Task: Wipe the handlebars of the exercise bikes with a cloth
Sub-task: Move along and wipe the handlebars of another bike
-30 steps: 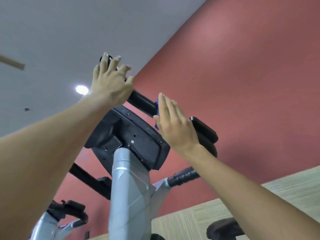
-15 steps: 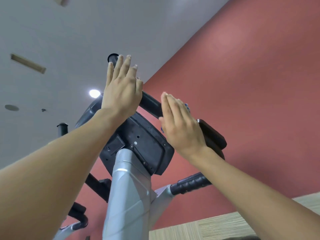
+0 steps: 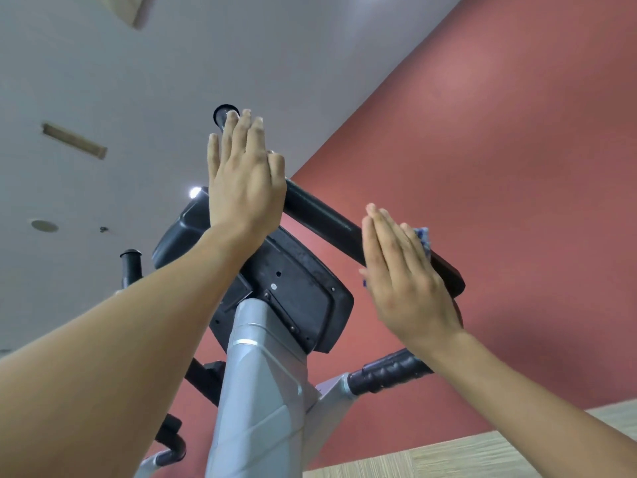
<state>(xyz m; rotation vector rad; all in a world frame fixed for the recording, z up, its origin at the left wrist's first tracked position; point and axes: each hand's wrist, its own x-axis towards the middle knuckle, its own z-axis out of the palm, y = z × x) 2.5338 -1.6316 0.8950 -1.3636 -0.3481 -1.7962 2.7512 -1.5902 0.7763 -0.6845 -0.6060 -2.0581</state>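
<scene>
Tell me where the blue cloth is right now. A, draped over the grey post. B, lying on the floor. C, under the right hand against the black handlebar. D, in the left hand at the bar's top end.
C: bits of the blue cloth peek out from behind the flat right hand, which presses it against the black handlebar.

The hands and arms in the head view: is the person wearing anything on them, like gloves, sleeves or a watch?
Nothing shows on either. The left hand and the right hand are bare, with no gloves and no rings visible on the backs of the fingers. Both forearms are bare as far as the picture's edge: no sleeves, watch or wristband in view. The fingernails look short and unpainted.
</scene>
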